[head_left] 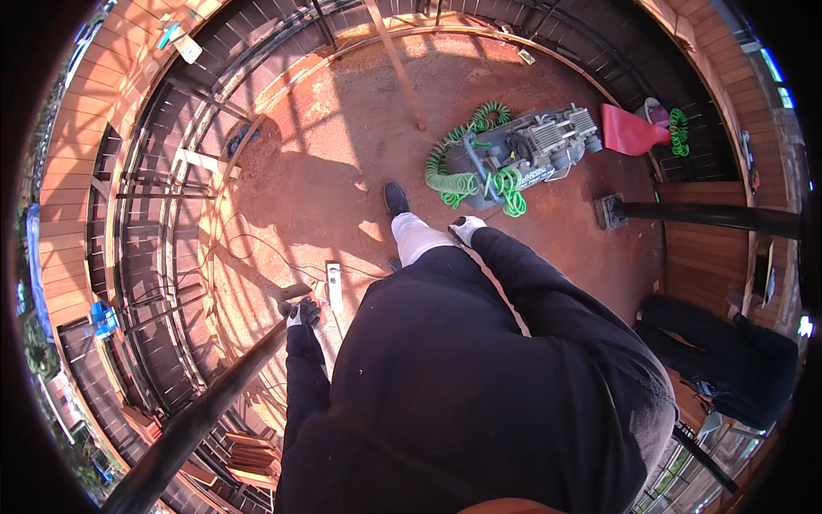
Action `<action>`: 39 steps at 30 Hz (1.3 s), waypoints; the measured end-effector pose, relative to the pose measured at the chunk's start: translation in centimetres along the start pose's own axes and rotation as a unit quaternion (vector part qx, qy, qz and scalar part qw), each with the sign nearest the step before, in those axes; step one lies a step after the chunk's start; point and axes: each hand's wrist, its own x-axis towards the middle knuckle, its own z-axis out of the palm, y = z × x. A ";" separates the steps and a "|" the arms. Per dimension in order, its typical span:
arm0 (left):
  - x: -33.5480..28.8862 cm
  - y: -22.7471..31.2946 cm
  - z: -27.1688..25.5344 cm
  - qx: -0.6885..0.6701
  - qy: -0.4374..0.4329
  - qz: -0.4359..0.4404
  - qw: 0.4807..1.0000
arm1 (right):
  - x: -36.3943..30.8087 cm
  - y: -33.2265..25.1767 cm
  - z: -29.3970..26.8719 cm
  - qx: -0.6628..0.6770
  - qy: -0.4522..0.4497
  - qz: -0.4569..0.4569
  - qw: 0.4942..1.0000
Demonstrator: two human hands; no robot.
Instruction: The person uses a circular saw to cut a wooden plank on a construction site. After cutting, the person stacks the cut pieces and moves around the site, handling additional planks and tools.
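Observation:
My left hand (300,313), in a grey-and-white work glove, is low on the left with its fingers curled. It seems to be closed round something dark that I cannot make out. Just beside it is a long pale bar with holes (334,287). A thin dark cord (248,240) loops over the floor nearby. My right hand (467,228), gloved in white with dark fingertips, hangs beside my white-covered knee (415,236). Its fingers are too small and partly turned away to read. The nearest thing ahead of it is a grey air compressor (548,141) with coiled green hoses (449,182).
A red plastic piece (629,130) stands right of the compressor. Black posts rise at right (711,216) and lower left (214,398). A thin brown post (398,68) stands ahead. Curved wooden framing surrounds the reddish floor (342,163). Another person (719,360) in dark clothes is at right.

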 end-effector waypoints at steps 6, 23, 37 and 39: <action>4.3 1.2 -0.5 0.190 0.016 -0.113 0.975 | 2.2 -1.2 3.9 -0.033 -0.128 0.109 0.985; 10.8 32.5 10.6 0.072 -0.025 0.174 0.982 | 24.9 -17.2 -10.3 -0.355 -0.075 -0.211 0.908; 15.1 11.7 -16.8 -0.103 0.120 -0.114 0.981 | 26.5 -44.4 -0.7 -0.230 -0.071 -0.135 0.961; 14.7 13.1 -17.8 -0.125 0.136 -0.151 0.971 | 27.3 -48.9 -1.2 -0.235 -0.056 -0.140 0.960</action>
